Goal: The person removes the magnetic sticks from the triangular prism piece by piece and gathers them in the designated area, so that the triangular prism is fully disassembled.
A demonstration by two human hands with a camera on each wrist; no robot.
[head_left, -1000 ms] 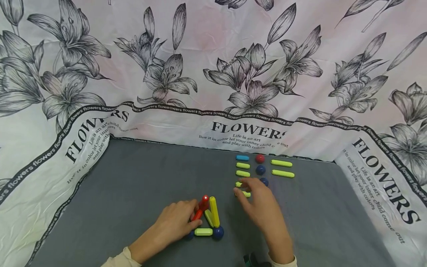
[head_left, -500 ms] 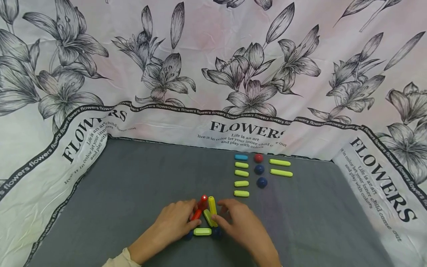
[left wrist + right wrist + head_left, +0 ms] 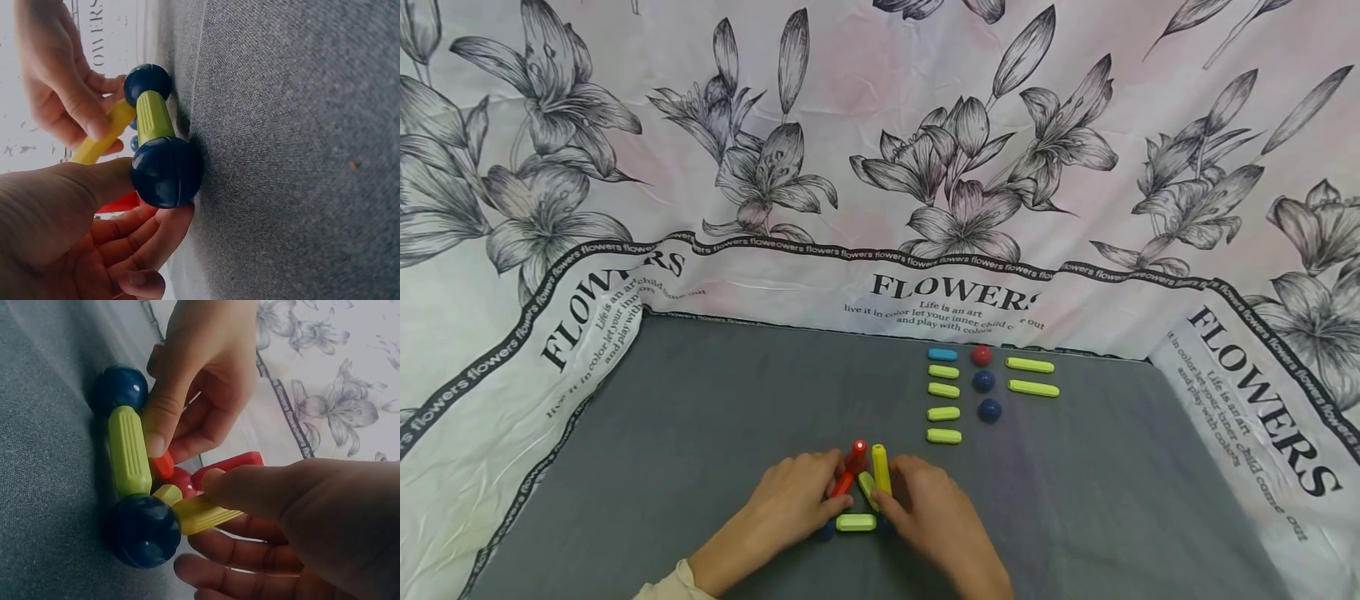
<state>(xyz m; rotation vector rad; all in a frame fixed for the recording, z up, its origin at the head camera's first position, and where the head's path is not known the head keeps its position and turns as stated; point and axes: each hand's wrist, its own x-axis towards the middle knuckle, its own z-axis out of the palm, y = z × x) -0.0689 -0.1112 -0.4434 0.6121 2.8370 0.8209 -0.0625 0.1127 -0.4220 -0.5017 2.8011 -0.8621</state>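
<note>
A small frame of toy building sticks and balls stands in front of me. Its front side is a short lime green stick (image 3: 856, 522) between two blue balls, one (image 3: 167, 172) by my left hand and the other (image 3: 144, 531) by my right. My left hand (image 3: 793, 496) pinches the low red stick (image 3: 842, 485) between thumb and fingers. With thumb and fingers, my right hand (image 3: 936, 512) holds the raised yellow stick (image 3: 881, 467). Another red stick (image 3: 857, 454) rises from a red ball (image 3: 182, 481) at the back. A second green stick (image 3: 868, 490) runs toward that ball.
Beyond my right hand lie spare parts in columns: several short green sticks (image 3: 943, 413), a short blue stick (image 3: 942, 355), a red ball (image 3: 981, 356), two blue balls (image 3: 989, 410) and two longer green sticks (image 3: 1033, 388). A flower-printed cloth (image 3: 760, 287) borders the grey surface (image 3: 722, 392).
My right hand has come from the short green sticks to the frame and taken hold of the yellow stick, whose top has shifted slightly right. My left hand has stayed in place.
</note>
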